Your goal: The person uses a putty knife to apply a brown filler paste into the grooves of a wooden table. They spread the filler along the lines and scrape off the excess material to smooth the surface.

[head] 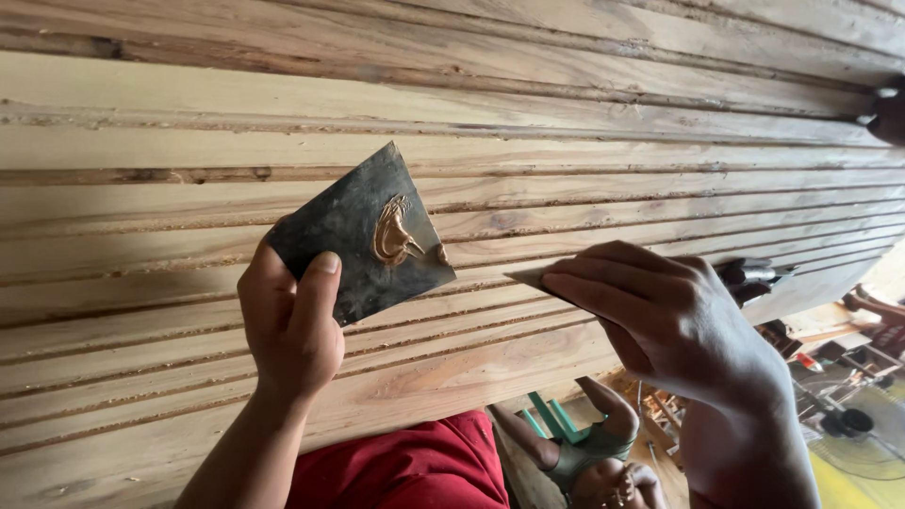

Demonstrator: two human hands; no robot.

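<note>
My left hand [287,316] holds up a dark square metal plate [353,236] by its lower corner, thumb on its face. A smear of brown filler [394,236] sits on the plate. My right hand [660,316] grips a putty knife, fingers pressed on its pale blade [530,277], whose tip lies against the wooden panel [452,123]. The knife's dark handle [749,276] sticks out to the right behind my knuckles. The panel is made of long glued planks with dark seams, and both hands are close in front of it.
Below the panel's lower edge I see my red garment [405,467] and my foot in a green sandal [584,443]. Tools and clutter lie on the floor at lower right [839,377]. A dark clamp end [886,113] shows at the upper right.
</note>
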